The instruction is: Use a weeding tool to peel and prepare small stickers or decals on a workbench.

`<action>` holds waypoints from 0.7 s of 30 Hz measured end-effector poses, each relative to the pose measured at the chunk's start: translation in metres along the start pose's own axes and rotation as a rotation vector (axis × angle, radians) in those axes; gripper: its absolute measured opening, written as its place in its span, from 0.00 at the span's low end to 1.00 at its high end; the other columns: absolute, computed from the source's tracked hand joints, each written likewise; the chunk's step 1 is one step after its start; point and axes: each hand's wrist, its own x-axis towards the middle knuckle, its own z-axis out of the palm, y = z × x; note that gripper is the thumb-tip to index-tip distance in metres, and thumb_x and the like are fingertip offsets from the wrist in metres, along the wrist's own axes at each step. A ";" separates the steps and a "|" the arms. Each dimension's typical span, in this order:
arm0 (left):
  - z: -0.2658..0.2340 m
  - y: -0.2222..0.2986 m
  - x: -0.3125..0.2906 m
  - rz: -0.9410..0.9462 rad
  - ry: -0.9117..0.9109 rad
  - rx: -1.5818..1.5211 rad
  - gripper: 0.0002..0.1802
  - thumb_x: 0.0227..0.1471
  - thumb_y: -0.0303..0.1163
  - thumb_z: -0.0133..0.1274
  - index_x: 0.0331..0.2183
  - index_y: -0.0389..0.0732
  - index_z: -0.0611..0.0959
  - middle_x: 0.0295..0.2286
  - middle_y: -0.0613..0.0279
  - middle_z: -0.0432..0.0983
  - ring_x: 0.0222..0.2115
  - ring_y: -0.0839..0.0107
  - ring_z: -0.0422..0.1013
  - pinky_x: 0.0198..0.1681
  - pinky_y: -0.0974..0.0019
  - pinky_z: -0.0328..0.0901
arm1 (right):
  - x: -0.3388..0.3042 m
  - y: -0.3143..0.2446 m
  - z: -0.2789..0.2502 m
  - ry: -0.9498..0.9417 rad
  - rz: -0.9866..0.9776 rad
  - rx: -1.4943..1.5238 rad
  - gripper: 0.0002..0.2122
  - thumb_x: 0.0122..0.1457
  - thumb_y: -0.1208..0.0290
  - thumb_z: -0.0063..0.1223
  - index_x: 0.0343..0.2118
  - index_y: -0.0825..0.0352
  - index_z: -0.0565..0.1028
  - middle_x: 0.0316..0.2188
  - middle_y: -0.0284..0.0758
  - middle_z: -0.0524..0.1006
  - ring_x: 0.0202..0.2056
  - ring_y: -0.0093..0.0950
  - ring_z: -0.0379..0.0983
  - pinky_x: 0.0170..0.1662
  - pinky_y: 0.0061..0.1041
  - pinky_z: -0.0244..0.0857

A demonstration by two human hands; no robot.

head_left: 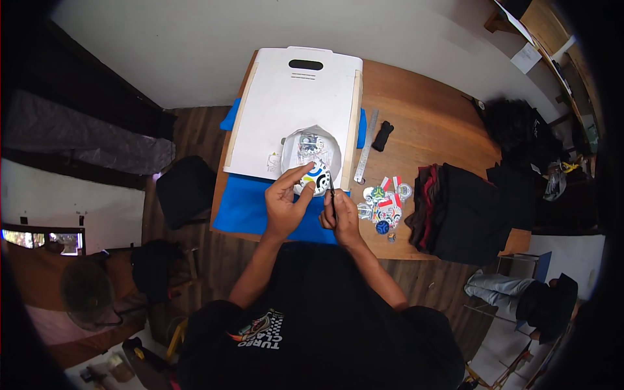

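My left hand [284, 205] holds a round printed sticker [317, 177], white with blue, black and yellow-green marks, between thumb and fingers. Closed around a slim black tool [332, 185] is my right hand [342, 216]; the tool's tip points up along the sticker's right edge, and its exact kind is too small to make out. Just beyond both hands lies a white, bowl-like paper piece [333, 144] with printed cut-outs inside. It rests on the near part of a large white board [266, 110] with a handle slot at its far end.
Blue cloth [244, 208] lies under the board. To the right are a metal ruler [366, 148], a black bundle [383, 136], and a loose pile of stickers [388, 207] on the wooden table [422, 110]. Folded dark clothes [474, 208] are stacked farther right. A person [539, 299] is at lower right.
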 end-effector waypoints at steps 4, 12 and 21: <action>0.000 -0.001 0.000 0.002 -0.003 -0.001 0.21 0.52 0.12 0.53 0.50 0.27 0.78 0.46 0.50 0.76 0.48 0.70 0.71 0.52 0.71 0.65 | 0.000 -0.001 -0.001 -0.005 -0.007 -0.001 0.15 0.73 0.61 0.31 0.36 0.68 0.65 0.13 0.25 0.54 0.12 0.15 0.45 0.18 0.19 0.45; -0.006 -0.010 -0.002 -0.037 -0.003 0.004 0.21 0.52 0.12 0.53 0.50 0.27 0.79 0.47 0.50 0.76 0.48 0.71 0.71 0.52 0.71 0.65 | -0.001 -0.002 0.000 0.002 0.012 -0.003 0.15 0.73 0.61 0.31 0.36 0.68 0.66 0.13 0.25 0.54 0.13 0.15 0.46 0.18 0.19 0.45; -0.006 -0.010 -0.002 -0.041 -0.001 0.008 0.21 0.52 0.12 0.53 0.50 0.28 0.79 0.47 0.50 0.76 0.49 0.70 0.71 0.52 0.71 0.64 | -0.001 0.000 -0.002 -0.004 0.016 0.014 0.15 0.73 0.61 0.32 0.36 0.68 0.66 0.13 0.25 0.54 0.13 0.15 0.45 0.18 0.19 0.44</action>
